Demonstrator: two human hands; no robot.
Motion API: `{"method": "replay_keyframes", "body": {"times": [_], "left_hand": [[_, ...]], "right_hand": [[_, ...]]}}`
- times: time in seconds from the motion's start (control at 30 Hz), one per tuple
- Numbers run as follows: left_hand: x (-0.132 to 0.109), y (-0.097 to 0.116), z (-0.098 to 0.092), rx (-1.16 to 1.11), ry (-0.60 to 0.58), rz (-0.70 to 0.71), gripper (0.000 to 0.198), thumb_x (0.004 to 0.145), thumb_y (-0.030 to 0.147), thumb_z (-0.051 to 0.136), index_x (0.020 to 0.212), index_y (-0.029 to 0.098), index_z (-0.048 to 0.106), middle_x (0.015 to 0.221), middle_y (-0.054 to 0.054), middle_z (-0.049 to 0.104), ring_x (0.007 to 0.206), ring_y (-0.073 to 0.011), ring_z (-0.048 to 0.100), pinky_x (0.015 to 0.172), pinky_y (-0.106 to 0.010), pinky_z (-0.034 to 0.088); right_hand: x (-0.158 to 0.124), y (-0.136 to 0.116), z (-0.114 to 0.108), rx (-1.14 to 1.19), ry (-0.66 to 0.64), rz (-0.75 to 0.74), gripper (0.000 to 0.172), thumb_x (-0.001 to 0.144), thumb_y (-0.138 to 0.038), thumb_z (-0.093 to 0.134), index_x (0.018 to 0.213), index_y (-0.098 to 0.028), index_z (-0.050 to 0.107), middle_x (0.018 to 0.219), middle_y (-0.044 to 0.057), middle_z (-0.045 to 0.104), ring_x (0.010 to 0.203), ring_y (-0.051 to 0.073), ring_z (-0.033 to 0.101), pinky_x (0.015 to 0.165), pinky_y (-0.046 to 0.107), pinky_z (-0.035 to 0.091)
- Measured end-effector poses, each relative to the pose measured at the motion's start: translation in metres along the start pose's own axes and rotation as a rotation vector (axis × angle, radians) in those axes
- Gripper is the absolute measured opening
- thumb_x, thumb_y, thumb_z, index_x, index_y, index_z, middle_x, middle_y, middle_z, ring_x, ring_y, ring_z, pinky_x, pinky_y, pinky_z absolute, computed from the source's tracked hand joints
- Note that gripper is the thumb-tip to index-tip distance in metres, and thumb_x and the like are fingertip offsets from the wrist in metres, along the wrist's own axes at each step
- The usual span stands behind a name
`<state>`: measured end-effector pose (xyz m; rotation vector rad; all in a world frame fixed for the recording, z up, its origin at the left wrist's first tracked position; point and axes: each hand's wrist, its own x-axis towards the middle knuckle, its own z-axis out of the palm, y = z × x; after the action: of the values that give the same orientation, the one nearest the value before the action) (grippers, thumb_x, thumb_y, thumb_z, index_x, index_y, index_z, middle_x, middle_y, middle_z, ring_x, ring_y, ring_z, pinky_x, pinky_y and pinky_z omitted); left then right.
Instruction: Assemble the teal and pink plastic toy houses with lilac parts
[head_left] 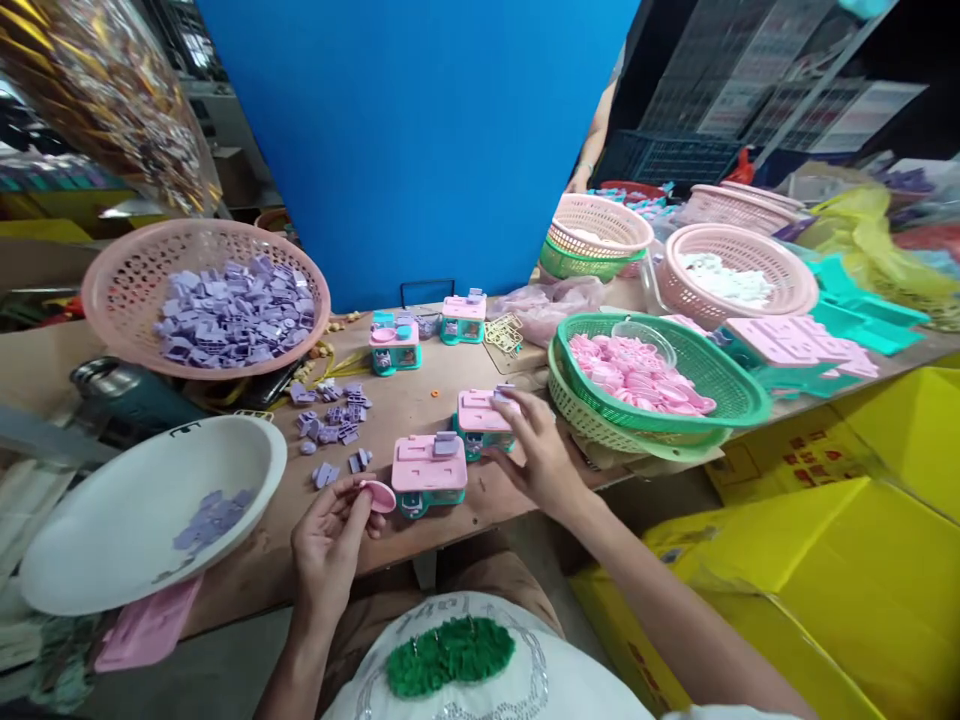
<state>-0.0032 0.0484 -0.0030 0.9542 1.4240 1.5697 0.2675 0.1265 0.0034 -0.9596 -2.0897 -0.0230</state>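
Between thumb and fingers, my left hand (337, 530) pinches a small pink oval piece (380, 496). Right beside that piece stands a pink-topped teal toy (429, 470) with a purple part raised on its top. My right hand (536, 450) has its fingers apart over the right side of a second pink-and-teal toy (480, 415), its fingertips at a purple part there. Whether they press on it cannot be made out. Farther back are two more such toys, one (394, 345) with round pieces on top and another (463, 318). Loose purple parts (330, 425) lie to the left.
A pink basket of purple parts (206, 365) and a white bowl (247, 450) are on the left. On the right, a green basket (750, 400) holds pink pieces. A blue panel (427, 150) stands behind. Yellow boxes (847, 560) are at right; a person's arm (596, 140) shows beyond the panel.
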Motion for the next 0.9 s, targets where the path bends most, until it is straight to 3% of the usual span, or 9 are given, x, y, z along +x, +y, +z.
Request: {"method": "replay_keyframes", "body": {"times": [0.1, 0.17, 0.3, 0.37, 0.47, 0.53, 0.63, 0.83, 0.9], "left_hand": [[0.006, -0.002, 0.000, -0.007, 0.038, 0.017, 0.041, 0.073, 0.052, 0.086, 0.086, 0.016, 0.074, 0.068, -0.004, 0.074, 0.051, -0.0146, 0.065, 0.043, -0.020, 0.054], [0.010, -0.004, 0.002, -0.024, 0.077, 0.026, 0.043, 0.072, 0.054, 0.086, 0.088, 0.016, 0.074, 0.071, -0.004, 0.074, 0.051, -0.0138, 0.064, 0.043, -0.020, 0.053], [0.019, -0.009, 0.005, -0.052, 0.136, 0.019, 0.048, 0.071, 0.055, 0.087, 0.098, 0.017, 0.075, 0.074, -0.004, 0.075, 0.052, -0.0131, 0.063, 0.044, -0.020, 0.053], [0.023, -0.012, 0.005, -0.060, 0.130, 0.006, 0.049, 0.072, 0.055, 0.086, 0.100, 0.016, 0.075, 0.074, -0.004, 0.075, 0.053, -0.0138, 0.064, 0.045, -0.021, 0.053], [0.031, -0.016, 0.003, -0.059, 0.102, -0.029, 0.046, 0.074, 0.054, 0.084, 0.098, 0.016, 0.074, 0.073, -0.004, 0.074, 0.055, -0.0150, 0.065, 0.048, -0.023, 0.056], [0.036, -0.018, 0.001, -0.058, 0.089, -0.048, 0.043, 0.075, 0.054, 0.083, 0.094, 0.016, 0.074, 0.072, -0.003, 0.073, 0.055, -0.0149, 0.065, 0.051, -0.024, 0.057], [0.043, -0.021, -0.001, -0.075, 0.083, -0.059, 0.041, 0.076, 0.053, 0.082, 0.092, 0.016, 0.073, 0.072, -0.003, 0.073, 0.055, -0.0137, 0.064, 0.051, -0.023, 0.056], [0.051, -0.024, -0.001, -0.082, 0.054, -0.066, 0.033, 0.080, 0.047, 0.079, 0.088, 0.015, 0.073, 0.073, -0.003, 0.074, 0.055, -0.0122, 0.064, 0.053, -0.021, 0.056], [0.051, -0.021, 0.001, -0.080, 0.053, -0.049, 0.032, 0.078, 0.044, 0.080, 0.089, 0.015, 0.073, 0.072, -0.002, 0.073, 0.054, -0.0118, 0.064, 0.053, -0.021, 0.056]], "right_hand": [[0.029, 0.029, -0.009, 0.014, 0.006, 0.020, 0.061, 0.099, -0.032, 0.065, 0.156, -0.027, 0.044, 0.143, 0.019, 0.056, 0.131, 0.036, 0.056, 0.106, 0.059, 0.052], [0.061, 0.042, -0.003, 0.080, -0.009, -0.024, 0.051, 0.100, -0.034, 0.063, 0.150, -0.026, 0.052, 0.137, 0.017, 0.061, 0.126, 0.033, 0.060, 0.105, 0.054, 0.053], [0.141, 0.062, 0.048, 0.131, -0.165, -0.064, 0.039, 0.100, -0.037, 0.064, 0.135, -0.019, 0.065, 0.127, 0.018, 0.065, 0.121, 0.034, 0.063, 0.101, 0.051, 0.054], [0.179, 0.073, 0.085, 0.089, -0.316, -0.030, 0.051, 0.093, -0.037, 0.073, 0.138, -0.014, 0.063, 0.135, 0.023, 0.061, 0.127, 0.037, 0.060, 0.106, 0.053, 0.051], [0.221, 0.084, 0.136, -0.036, -0.544, 0.058, 0.097, 0.074, -0.036, 0.092, 0.155, -0.007, 0.046, 0.156, 0.033, 0.042, 0.146, 0.046, 0.043, 0.118, 0.057, 0.039], [0.234, 0.087, 0.159, -0.099, -0.670, 0.102, 0.114, 0.069, -0.031, 0.096, 0.162, -0.006, 0.035, 0.158, 0.035, 0.038, 0.149, 0.047, 0.039, 0.120, 0.055, 0.036], [0.240, 0.089, 0.174, -0.120, -0.760, 0.103, 0.107, 0.074, -0.024, 0.092, 0.162, -0.006, 0.034, 0.151, 0.033, 0.047, 0.142, 0.042, 0.050, 0.116, 0.048, 0.042], [0.237, 0.104, 0.171, -0.090, -0.816, 0.042, 0.099, 0.071, -0.026, 0.093, 0.156, -0.010, 0.043, 0.142, 0.026, 0.055, 0.127, 0.037, 0.061, 0.108, 0.042, 0.050], [0.232, 0.106, 0.163, -0.087, -0.778, -0.001, 0.100, 0.071, -0.025, 0.094, 0.155, -0.010, 0.043, 0.143, 0.026, 0.053, 0.126, 0.038, 0.061, 0.108, 0.045, 0.050]]}}
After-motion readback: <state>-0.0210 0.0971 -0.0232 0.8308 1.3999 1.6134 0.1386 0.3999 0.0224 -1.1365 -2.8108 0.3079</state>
